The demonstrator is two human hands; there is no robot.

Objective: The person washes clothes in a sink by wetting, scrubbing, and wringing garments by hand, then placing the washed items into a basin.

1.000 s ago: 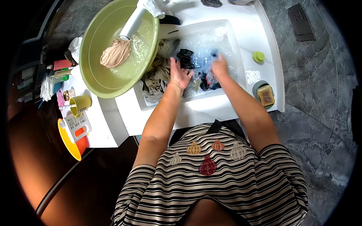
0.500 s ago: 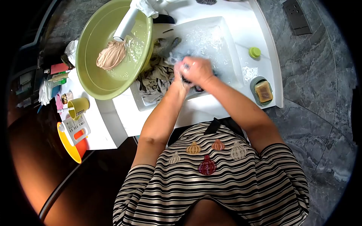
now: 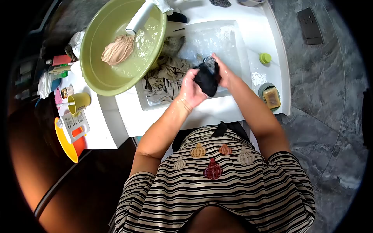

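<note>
A dark, wet piece of cloth (image 3: pixel 206 82) with a greyish, sudsy upper end is held between my hands above the front of the sink (image 3: pixel 243 58). My left hand (image 3: pixel 192 90) grips its left side, thumb on top. My right hand (image 3: pixel 223 73) is closed on its right side, some fingers hidden behind it. What kind of garment it is, I cannot tell. Soaked olive-grey clothes (image 3: pixel 165 79) lie in the sink's left part, beside cloudy water.
A green basin (image 3: pixel 91 73) with water and a beige cloth (image 3: pixel 118 50) overlaps the sink's left side, under a white faucet (image 3: pixel 140 18). On the right are a green cap (image 3: pixel 265 58) and a soap bar (image 3: pixel 271 98) in a dish. A yellow cup (image 3: pixel 81 103) and white jug (image 3: pixel 74 125) stand left.
My hands were pressed together, blurred, rubbing over the water. Now they have parted around the dark cloth, nearer the sink's front edge, and the cloth shows plainly. The view has shifted slightly.
</note>
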